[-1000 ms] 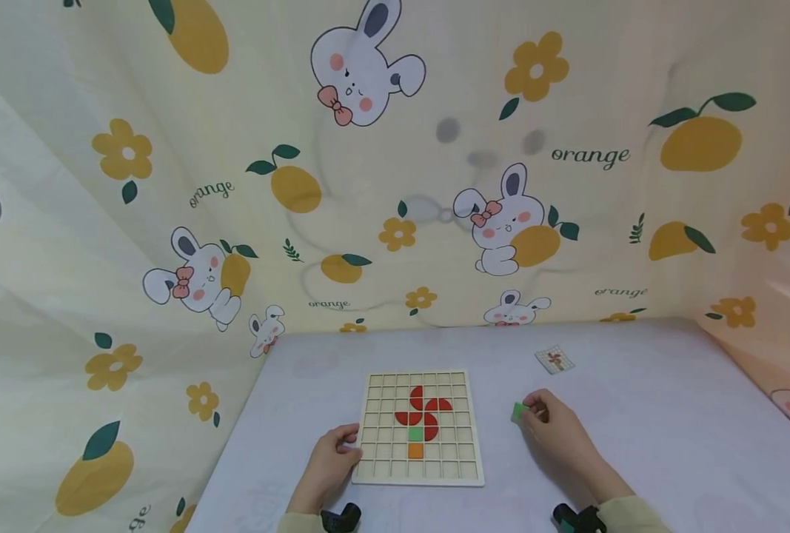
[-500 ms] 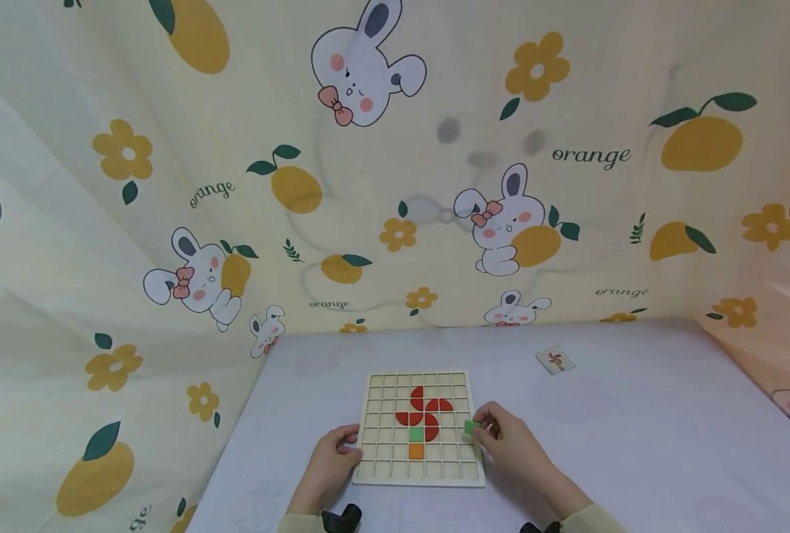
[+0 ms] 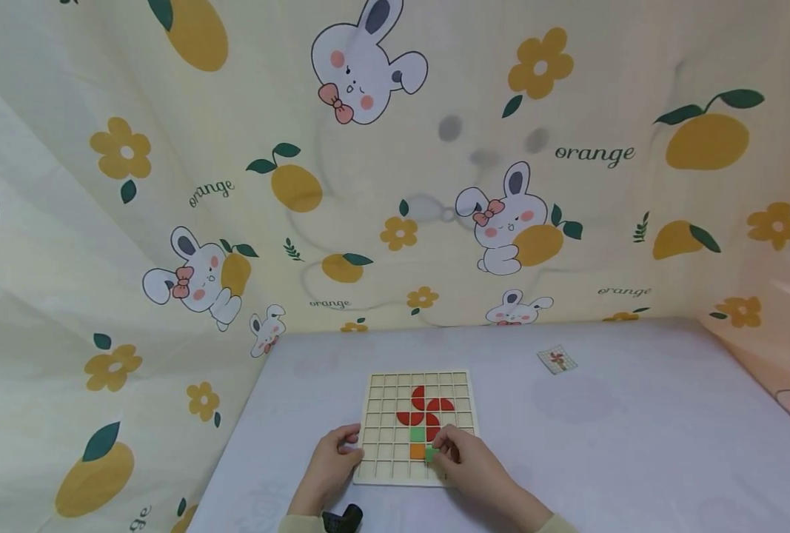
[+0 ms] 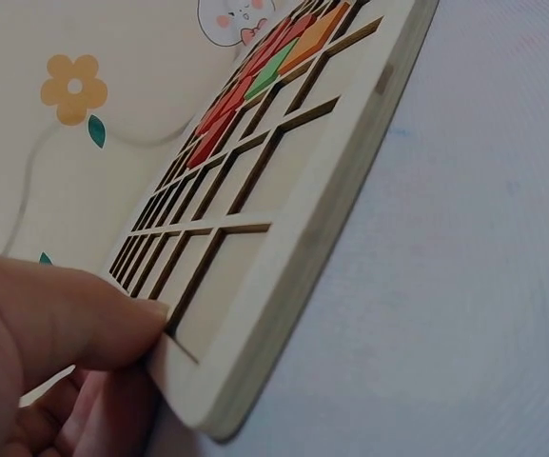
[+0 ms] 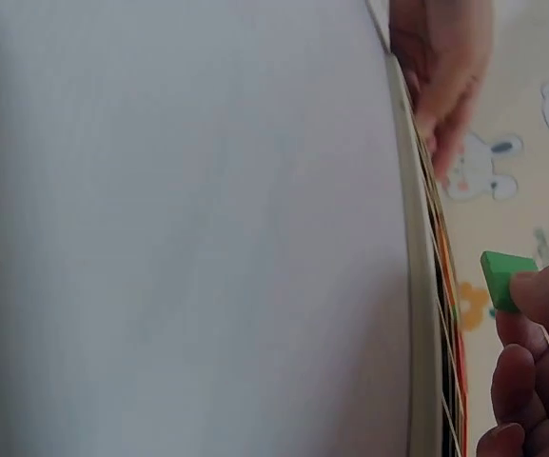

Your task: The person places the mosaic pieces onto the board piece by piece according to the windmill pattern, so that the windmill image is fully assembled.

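Note:
A pale wooden grid board (image 3: 381,453) lies on the table. My left hand (image 3: 329,466) holds its left edge; in the left wrist view the thumb (image 4: 103,328) presses on the frame, with fingers curled beside and below it. Above the board, my right hand (image 3: 477,470) pinches a green square tile (image 5: 502,276) between thumb and fingers. In the head view that tile is just right of an orange square tile (image 3: 417,451). Another green tile (image 3: 417,434) sits in the cell above the orange one. Red quarter-round pieces (image 3: 418,398) form a pinwheel, partly hidden by my right fingers.
A small card (image 3: 557,360) with a printed grid and red pattern lies at the back right of the white-covered table (image 3: 608,429). A cream curtain (image 3: 395,170) with rabbits and oranges hangs behind and at the sides.
My right hand has carried the green tile leftward, from the table right of the board to over the cell beside the orange tile. The left hand has stayed at the board's edge.

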Demonstrator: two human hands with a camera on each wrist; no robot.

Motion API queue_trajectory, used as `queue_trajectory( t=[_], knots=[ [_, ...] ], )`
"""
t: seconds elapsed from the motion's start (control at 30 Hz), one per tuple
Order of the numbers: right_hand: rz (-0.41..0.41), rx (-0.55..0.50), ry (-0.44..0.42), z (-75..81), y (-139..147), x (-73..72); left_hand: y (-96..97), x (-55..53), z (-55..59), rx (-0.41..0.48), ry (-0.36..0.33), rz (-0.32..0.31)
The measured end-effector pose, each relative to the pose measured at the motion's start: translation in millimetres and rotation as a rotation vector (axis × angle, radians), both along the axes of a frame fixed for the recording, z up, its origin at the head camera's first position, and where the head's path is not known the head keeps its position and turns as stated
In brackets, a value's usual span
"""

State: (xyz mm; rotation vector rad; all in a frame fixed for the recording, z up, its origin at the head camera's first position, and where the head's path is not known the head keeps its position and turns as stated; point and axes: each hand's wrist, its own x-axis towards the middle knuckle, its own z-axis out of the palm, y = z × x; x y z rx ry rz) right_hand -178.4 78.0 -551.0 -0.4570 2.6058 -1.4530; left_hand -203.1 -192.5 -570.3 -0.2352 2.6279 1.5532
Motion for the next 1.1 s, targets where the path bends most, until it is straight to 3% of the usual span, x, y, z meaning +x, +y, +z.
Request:
queue_trajectory(
  t=[0.4,1.1],
  knots=[
    [0.009,0.040,-0.046,-7.2,-22.0,6.4,1.4,1.5,1.2,-0.009,-0.004,0.003],
    [0.048,0.161,0.061,-0.1,-26.9,10.3,0.1,1.5,0.6,-0.003,0.015,-0.009]
  ],
)
